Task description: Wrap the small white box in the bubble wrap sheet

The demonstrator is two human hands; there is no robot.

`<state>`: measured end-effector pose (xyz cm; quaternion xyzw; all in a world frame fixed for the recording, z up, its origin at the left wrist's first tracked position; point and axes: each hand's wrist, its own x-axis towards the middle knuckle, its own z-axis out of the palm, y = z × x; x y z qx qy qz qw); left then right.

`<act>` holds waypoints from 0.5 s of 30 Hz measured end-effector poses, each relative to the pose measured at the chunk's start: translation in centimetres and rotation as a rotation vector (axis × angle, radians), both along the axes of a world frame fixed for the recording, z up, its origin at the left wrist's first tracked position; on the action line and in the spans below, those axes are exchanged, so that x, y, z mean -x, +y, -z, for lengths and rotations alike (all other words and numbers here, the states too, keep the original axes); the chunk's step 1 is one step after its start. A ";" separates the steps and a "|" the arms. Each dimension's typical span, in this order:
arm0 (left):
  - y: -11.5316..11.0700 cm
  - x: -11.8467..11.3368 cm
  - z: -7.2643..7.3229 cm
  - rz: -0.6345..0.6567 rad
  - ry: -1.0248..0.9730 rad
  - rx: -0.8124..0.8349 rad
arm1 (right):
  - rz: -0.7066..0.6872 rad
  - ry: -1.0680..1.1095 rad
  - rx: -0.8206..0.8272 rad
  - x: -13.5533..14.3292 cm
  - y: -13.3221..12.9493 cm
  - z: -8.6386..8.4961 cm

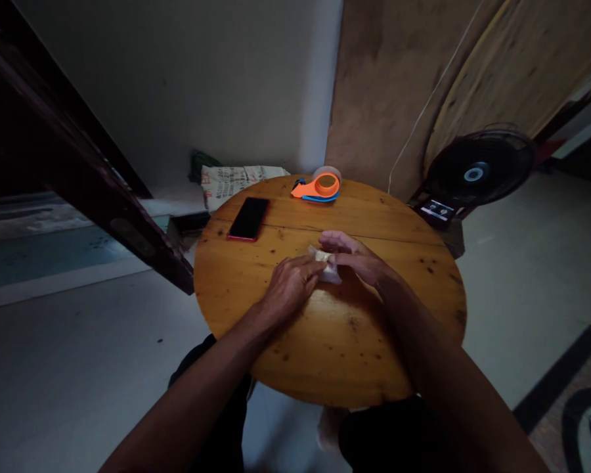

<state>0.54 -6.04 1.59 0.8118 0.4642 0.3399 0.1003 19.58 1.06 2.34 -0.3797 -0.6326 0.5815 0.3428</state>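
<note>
A small whitish packet in clear, crinkled plastic [331, 274] lies on the round wooden table [325, 355], between my two hands. My left hand [293, 281] is closed on its left side, with the thumb and fingertips pressed to the plastic. From the right, my right hand [357, 256] reaches over it with the fingers stretched out beyond the packet. Its thumb touches the top of the packet near my left fingertips. Part of the packet is covered by my fingers, and its contents are not clear.
Toward the back of the table stands an orange and blue tape dispenser [320, 187]. A dark phone with a red edge [249, 219] lies at the back left. Behind the table is a printed white sack [236, 180]; a black fan [473, 174] stands to the right.
</note>
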 end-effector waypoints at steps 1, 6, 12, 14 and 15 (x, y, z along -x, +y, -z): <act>0.0 0.0 0.0 0.004 -0.006 0.007 | 0.003 -0.010 -0.002 0.0 -0.1 -0.1; -0.1 0.0 0.2 0.018 -0.177 0.067 | -0.020 0.002 0.019 -0.2 0.2 0.1; 0.2 0.1 -0.2 -0.064 -0.647 0.222 | 0.132 0.147 0.042 -0.9 1.3 0.2; 0.3 0.3 -0.5 -0.102 -0.799 0.299 | 0.237 0.171 0.033 -1.3 1.5 -0.1; 0.4 0.5 -0.6 -0.117 -0.855 0.335 | 0.282 0.169 0.030 -1.5 1.5 -0.3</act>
